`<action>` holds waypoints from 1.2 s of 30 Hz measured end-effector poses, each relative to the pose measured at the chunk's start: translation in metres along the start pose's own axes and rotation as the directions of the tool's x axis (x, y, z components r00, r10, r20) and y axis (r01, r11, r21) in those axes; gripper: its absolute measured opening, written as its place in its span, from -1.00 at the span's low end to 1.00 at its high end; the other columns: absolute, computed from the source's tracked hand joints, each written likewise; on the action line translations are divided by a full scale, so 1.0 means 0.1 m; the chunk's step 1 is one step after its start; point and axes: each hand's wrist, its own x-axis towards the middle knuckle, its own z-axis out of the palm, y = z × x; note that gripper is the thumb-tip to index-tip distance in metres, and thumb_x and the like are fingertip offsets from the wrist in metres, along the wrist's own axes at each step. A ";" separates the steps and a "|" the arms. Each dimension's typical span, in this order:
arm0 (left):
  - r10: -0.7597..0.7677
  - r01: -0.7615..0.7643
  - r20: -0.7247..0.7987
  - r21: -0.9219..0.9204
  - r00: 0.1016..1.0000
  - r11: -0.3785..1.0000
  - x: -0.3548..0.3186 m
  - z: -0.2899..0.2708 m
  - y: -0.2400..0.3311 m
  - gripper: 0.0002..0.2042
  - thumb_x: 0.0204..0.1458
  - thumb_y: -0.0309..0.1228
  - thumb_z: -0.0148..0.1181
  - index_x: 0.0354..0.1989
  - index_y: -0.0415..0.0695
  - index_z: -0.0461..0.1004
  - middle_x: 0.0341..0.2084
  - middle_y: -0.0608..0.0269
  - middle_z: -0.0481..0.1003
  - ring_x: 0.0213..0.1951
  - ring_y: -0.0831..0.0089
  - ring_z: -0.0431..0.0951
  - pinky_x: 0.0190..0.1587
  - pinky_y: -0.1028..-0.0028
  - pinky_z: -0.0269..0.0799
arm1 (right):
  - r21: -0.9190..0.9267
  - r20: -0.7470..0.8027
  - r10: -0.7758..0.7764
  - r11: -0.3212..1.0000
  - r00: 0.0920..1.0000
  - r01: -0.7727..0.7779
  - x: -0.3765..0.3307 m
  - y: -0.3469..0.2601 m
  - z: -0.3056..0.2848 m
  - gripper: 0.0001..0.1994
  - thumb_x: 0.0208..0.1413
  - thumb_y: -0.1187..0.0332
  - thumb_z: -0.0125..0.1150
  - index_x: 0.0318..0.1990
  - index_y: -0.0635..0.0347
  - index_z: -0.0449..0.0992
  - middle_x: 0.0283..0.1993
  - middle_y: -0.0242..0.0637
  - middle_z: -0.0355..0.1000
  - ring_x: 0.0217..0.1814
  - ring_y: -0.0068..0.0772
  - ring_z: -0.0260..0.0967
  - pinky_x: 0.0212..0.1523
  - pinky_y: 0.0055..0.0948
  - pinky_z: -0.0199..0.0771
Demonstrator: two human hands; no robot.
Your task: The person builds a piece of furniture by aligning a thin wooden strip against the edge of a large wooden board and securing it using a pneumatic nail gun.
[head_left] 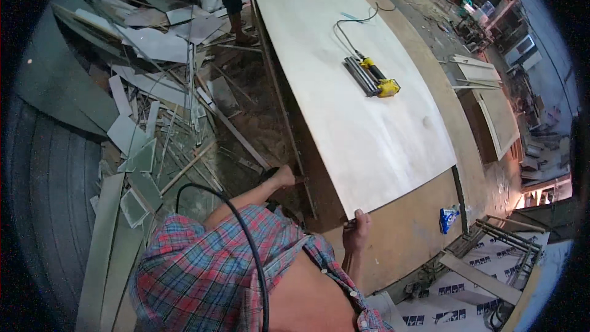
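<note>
A large pale plywood sheet (344, 80) lies across a brown work table (405, 227). My right hand (357, 229) grips the sheet's near corner. Reaching down along the sheet's left edge, my left hand (284, 176) is at the table's side frame; whether it holds anything is unclear. A yellow and black nail gun (373, 77) with a dark hose rests on the sheet, far from both hands. A black cable (246, 233) arcs over my plaid shirt.
Scrap boards and offcuts (160, 98) litter the floor to the left. Another person's legs (232, 0) stand at the sheet's far end. A blue packet (448, 218) lies on the table at right. Wooden cabinets (491, 117) and printed panels (467, 283) crowd the right side.
</note>
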 end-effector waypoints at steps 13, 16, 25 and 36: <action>-0.366 0.416 0.263 -0.169 0.893 0.893 -0.58 -1.04 1.68 -0.24 -0.12 0.01 0.42 -0.03 -0.52 0.38 -0.44 -0.22 0.55 -0.42 0.05 0.62 -0.37 0.24 0.53 | 0.007 -0.092 -0.036 0.999 0.995 0.037 -0.06 0.16 -0.16 -0.73 0.14 0.25 0.25 -0.54 0.07 0.35 -0.63 -0.47 0.27 -0.60 -0.59 0.23 -0.47 -0.46 0.40; -0.210 0.209 -0.180 -0.026 0.961 0.978 -0.64 -0.75 1.34 -0.41 -0.07 -0.25 0.32 -0.01 -0.52 0.31 -0.27 -0.32 0.52 -0.21 -0.03 0.60 -0.19 0.23 0.52 | -0.103 -0.060 0.025 0.994 0.998 -0.031 -0.02 0.25 -0.21 -0.71 0.15 0.21 0.25 -0.55 0.03 0.33 -0.64 -0.52 0.22 -0.62 -0.64 0.16 -0.53 -0.51 0.27; -0.042 -0.011 -0.261 -0.197 0.964 0.980 -0.66 -0.83 1.40 -0.37 -0.20 -0.40 0.32 0.09 -0.39 0.25 -0.20 -0.17 0.49 -0.13 0.05 0.54 -0.11 0.24 0.47 | -0.605 0.006 -0.036 0.796 0.999 0.032 0.11 0.49 -0.42 -0.55 0.18 0.02 0.19 -0.58 0.20 0.44 -0.61 -0.45 0.30 -0.56 -0.61 0.18 -0.55 -0.47 0.15; 0.076 -0.166 -0.239 -0.386 0.968 0.908 -0.69 -0.79 1.39 -0.41 0.05 -0.28 0.35 0.10 -0.39 0.19 -0.52 0.26 0.45 -0.47 0.55 0.43 -0.42 0.51 0.37 | -0.678 -0.062 0.048 0.731 0.997 -0.078 0.24 1.01 -0.55 -0.53 0.25 0.01 0.09 -0.39 0.36 0.51 -0.52 -0.21 0.48 -0.49 -0.40 0.40 -0.40 -0.36 0.40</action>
